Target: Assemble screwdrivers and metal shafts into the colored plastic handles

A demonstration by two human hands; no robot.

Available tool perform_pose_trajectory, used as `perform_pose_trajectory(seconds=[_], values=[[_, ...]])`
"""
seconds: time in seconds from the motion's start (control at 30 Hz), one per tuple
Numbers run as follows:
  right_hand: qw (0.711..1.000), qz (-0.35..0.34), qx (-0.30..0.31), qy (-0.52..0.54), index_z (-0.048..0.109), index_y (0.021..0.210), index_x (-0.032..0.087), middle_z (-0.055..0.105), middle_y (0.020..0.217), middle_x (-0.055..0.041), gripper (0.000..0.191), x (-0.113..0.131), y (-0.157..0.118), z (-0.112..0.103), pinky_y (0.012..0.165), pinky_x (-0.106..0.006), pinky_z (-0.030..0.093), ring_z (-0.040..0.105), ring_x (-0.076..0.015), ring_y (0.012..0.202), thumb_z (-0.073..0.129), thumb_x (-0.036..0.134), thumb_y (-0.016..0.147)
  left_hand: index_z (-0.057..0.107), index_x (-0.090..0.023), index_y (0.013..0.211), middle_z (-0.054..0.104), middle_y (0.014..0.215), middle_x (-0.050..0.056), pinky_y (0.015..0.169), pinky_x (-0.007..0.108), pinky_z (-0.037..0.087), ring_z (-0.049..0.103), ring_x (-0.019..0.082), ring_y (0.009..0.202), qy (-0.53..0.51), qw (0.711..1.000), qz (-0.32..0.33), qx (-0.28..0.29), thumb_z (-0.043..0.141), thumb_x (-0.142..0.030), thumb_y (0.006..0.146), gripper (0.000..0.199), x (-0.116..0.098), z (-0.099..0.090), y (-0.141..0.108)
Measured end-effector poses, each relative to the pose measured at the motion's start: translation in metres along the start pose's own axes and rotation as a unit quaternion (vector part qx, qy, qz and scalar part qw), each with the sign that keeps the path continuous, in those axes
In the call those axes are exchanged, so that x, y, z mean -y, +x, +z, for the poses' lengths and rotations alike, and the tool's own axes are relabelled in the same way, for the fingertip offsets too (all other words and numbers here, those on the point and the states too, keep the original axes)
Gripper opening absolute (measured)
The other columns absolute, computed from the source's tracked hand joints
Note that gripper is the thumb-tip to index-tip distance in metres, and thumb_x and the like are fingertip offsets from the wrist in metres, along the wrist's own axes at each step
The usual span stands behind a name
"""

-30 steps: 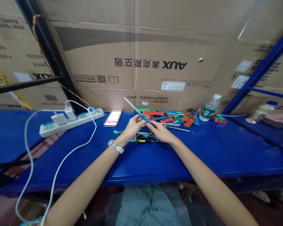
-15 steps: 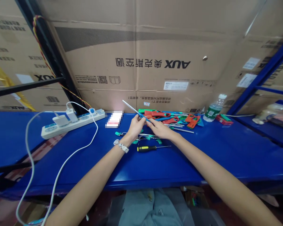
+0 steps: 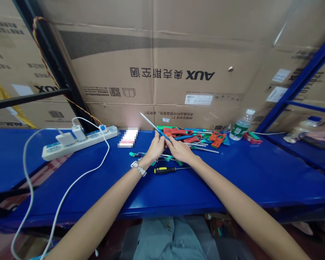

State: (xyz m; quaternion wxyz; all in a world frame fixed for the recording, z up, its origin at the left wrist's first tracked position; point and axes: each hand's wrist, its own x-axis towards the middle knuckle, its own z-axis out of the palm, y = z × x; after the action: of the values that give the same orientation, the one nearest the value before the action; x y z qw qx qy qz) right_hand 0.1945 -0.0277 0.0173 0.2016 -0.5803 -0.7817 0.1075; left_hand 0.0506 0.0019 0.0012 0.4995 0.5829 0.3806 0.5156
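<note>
Left hand (image 3: 156, 146) shifted inward, right hand (image 3: 181, 150) alongside, both closed around blue-handled rod (image 3: 149, 121), tip protruding

Blue bench (image 3: 233, 184), surface glossy; a white power strip (image 3: 83, 143) is laid toward the left, with a pixelated bright item (image 3: 128, 137) to its right. Red, orange, blue and green plastic pieces with metal tubes (image 3: 195, 138) are heaped near the back, beside a green-labelled bottle (image 3: 238, 129) and red box (image 3: 251, 138). Nearer the front edge, green-ended thin parts (image 3: 135, 154) and a yellow-black screwdriver (image 3: 165, 170) are noted.
</note>
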Motion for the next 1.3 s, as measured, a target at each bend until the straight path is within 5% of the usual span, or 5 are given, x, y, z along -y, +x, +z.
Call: perform_pose_trajectory(seconds=[0.63, 0.87, 1.0, 1.13, 1.3], values=[[0.999, -0.019, 0.004, 0.049, 0.06, 0.111, 0.026, 0.074, 0.106, -0.0084, 0.046, -0.007, 0.001, -0.005, 0.078, -0.036, 0.046, 0.069, -0.0302, 0.102, 0.022, 0.052, 0.107, 0.048, -0.016, 0.131, 0.06, 0.061, -0.006, 0.055, 0.023, 0.051, 0.061, 0.012, 0.052, -0.034, 0.999, -0.017, 0.026, 0.062, -0.024, 0.092, 0.042, -0.004, -0.004, -0.004], [0.994, -0.015, -0.007, 0.112, 0.061, 0.106, 0.024, 0.072, 0.089, -0.0058, 0.046, -0.015, 0.004, -0.004, 0.079, -0.035, 0.046, 0.068, -0.0252, 0.089, 0.027, 0.055, 0.106, 0.046, -0.014, 0.138, 0.058, 0.063, -0.006, 0.063, 0.029, 0.057, 0.062, 0.013, 0.054, -0.061, 0.997, -0.046, 0.02, 0.061, -0.023, 0.093, 0.048, -0.005, -0.003, -0.004], [0.987, -0.03, -0.051, 0.147, 0.06, 0.089, 0.02, 0.071, 0.094, -0.007, 0.047, -0.024, 0.008, -0.002, 0.08, -0.034, 0.047, 0.066, -0.0228, 0.088, 0.03, 0.053, 0.105, 0.042, -0.016, 0.145, 0.06, 0.066, -0.005, 0.065, 0.029, 0.058, 0.063, 0.014, 0.058, -0.062, 0.997, -0.017, 0.038, 0.061, -0.026, 0.094, 0.056, -0.008, -0.006, -0.005], [0.983, -0.038, -0.09, 0.157, 0.056, 0.084, 0.02, 0.068, 0.081, -0.0045, 0.028, -0.026, 0.01, 0.001, 0.073, -0.033, 0.048, 0.064, -0.021, 0.076, 0.046, 0.04, 0.1, 0.036, -0.016, 0.153, 0.055, 0.062, -0.006, 0.057, 0.025, 0.052, 0.057, 0.012, 0.053, -0.015, 0.999, 0.006, 0.037, 0.062, -0.035, 0.095, 0.066, -0.012, -0.01, -0.006], [0.941, 0.001, -0.076, 0.329, 0.053, 0.093, 0.022, 0.065, 0.069, 0.0011, 0.011, -0.023, 0.012, 0.005, 0.056, -0.028, 0.052, 0.064, -0.0157, 0.054, 0.049, 0.031, 0.097, 0.034, -0.017, 0.157, 0.063, 0.078, 0.003, 0.07, 0.033, 0.056, 0.063, 0.017, 0.068, 0.109, 0.99, 0.081, 0.032, 0.051, -0.045, 0.101, 0.065, -0.018, -0.017, -0.008]])
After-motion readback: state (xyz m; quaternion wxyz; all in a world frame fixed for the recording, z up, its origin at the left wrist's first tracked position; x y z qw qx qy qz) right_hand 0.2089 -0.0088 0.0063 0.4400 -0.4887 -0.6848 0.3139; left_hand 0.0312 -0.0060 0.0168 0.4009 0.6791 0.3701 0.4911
